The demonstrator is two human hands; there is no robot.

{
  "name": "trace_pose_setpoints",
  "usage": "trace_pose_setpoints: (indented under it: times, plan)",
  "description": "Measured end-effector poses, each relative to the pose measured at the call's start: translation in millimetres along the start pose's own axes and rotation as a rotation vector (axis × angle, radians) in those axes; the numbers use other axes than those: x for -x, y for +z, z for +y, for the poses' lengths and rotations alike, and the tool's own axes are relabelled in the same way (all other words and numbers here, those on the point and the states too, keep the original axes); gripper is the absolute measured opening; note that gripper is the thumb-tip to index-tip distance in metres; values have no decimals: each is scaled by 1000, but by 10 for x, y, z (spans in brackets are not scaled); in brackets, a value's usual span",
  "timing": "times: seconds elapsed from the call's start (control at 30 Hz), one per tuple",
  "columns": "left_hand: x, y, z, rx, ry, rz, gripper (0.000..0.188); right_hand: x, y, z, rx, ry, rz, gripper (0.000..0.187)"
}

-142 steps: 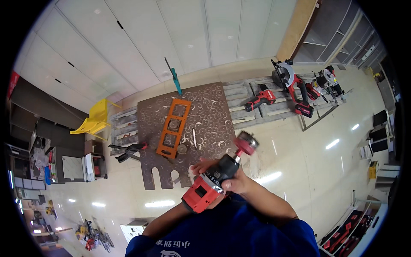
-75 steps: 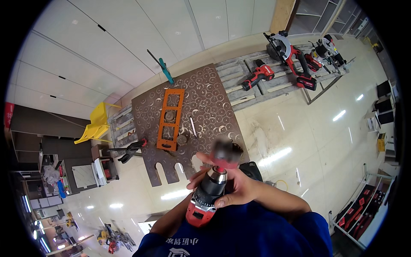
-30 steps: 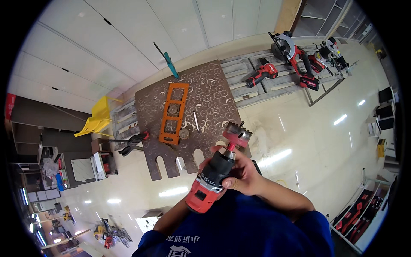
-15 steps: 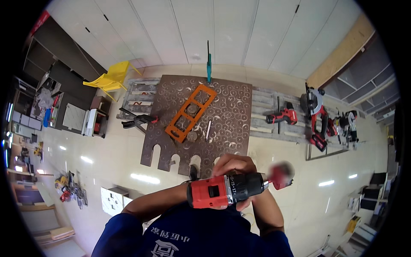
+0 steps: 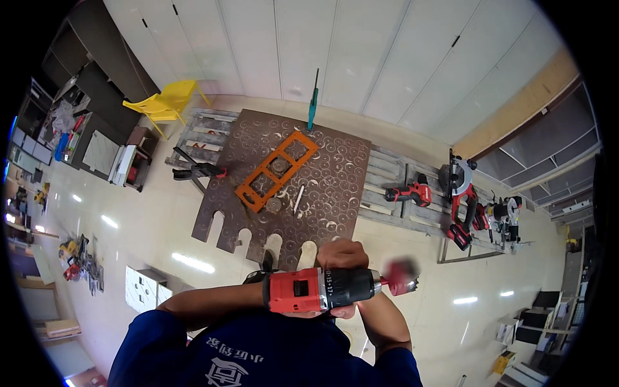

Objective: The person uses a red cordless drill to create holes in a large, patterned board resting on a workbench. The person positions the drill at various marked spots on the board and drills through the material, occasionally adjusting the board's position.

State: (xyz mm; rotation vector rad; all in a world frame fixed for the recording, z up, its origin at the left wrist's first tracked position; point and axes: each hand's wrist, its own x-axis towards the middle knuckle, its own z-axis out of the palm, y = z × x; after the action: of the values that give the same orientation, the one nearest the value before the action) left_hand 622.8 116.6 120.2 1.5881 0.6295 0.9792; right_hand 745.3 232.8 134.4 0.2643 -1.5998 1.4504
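Note:
A red and black cordless drill (image 5: 300, 290) lies level in front of my chest, its chuck to the right. A red hole saw (image 5: 403, 284) with a toothed rim is fitted in the chuck; its upper part is blurred. My left hand (image 5: 304, 315) is mostly hidden under the drill body, with a sliver of it showing at the near edge. My right hand (image 5: 343, 254) is closed against the far side of the drill's black front part. Beyond it, an orange template (image 5: 276, 169) with square openings lies on a brown board (image 5: 335, 193) marked with many circles.
A teal clamp (image 5: 313, 109) grips the board's far edge, and a black clamp (image 5: 198, 169) its left side. A white marker-like stick (image 5: 299, 199) lies on the board. On the slatted bench (image 5: 380, 174) to the right are another drill (image 5: 412, 190) and a circular saw (image 5: 460, 193).
The view has shifted and tilted a little, so the board and bench sit differently. Both hands and the drill have moved slightly left in the picture, and the hole saw remains in the chuck.

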Motion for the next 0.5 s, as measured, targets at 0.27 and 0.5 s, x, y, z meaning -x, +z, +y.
trace_pose_setpoints:
  times: [0.27,0.5]
  plan:
    - [171,134,-114,-1028,194,328,49,152,211,-267,130,209,144,54]
    - [304,12,-221,-12,-260,177,28,643,461,-481,142,427,452,47]
